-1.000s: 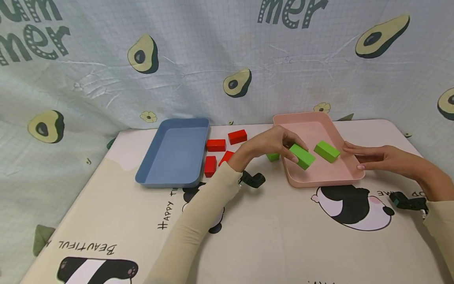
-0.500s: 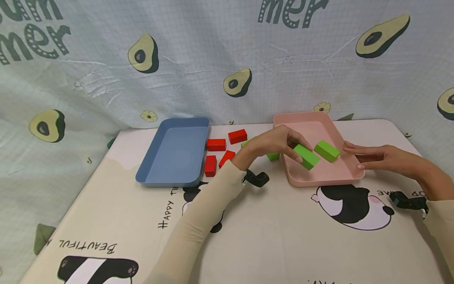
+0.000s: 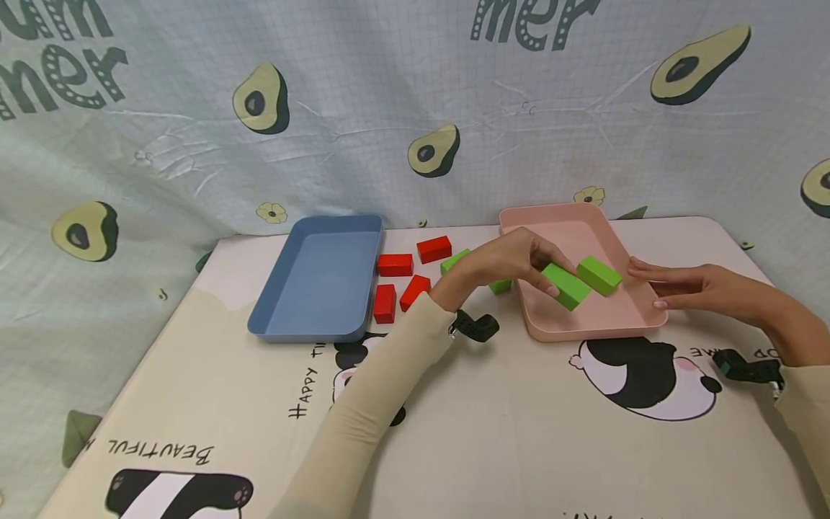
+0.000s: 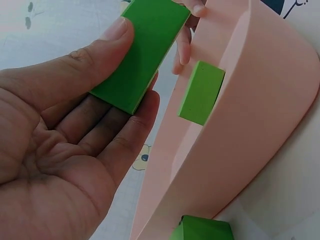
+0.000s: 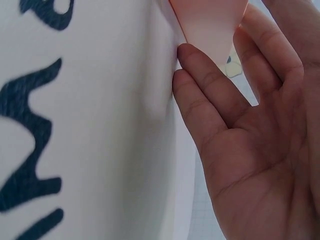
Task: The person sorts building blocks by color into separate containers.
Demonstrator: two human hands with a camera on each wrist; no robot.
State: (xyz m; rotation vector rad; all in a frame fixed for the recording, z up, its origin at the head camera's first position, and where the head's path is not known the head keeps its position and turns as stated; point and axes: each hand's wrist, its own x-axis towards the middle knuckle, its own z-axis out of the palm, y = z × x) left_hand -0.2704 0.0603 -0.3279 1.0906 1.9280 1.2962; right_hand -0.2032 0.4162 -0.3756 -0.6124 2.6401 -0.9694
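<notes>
My left hand (image 3: 512,263) pinches a green block (image 3: 565,287) over the pink tray (image 3: 538,328), thumb on one face and fingers on the other. A second green block (image 3: 599,276) is at the tray, just right of the held one. In the left wrist view, the held block (image 4: 142,50) is tilted, above the tray wall (image 4: 255,100). At the tray's right side is my right hand (image 3: 713,288), its fingers extended and fingertips at the rim. The right wrist view shows those fingertips (image 5: 187,52) against the tray's pale pink edge (image 5: 210,30).
A blue tray (image 3: 318,281) stands at the left. Several red blocks (image 3: 395,265) lie between the trays. More green blocks are there too, one (image 3: 454,261) behind my left wrist and one (image 3: 501,287) beside the pink tray. A printed cloth (image 3: 357,108) hangs behind the table.
My left hand has moved slightly right with the green block, closer to the second one. More of the green block behind that wrist now shows. The right hand has stayed put.
</notes>
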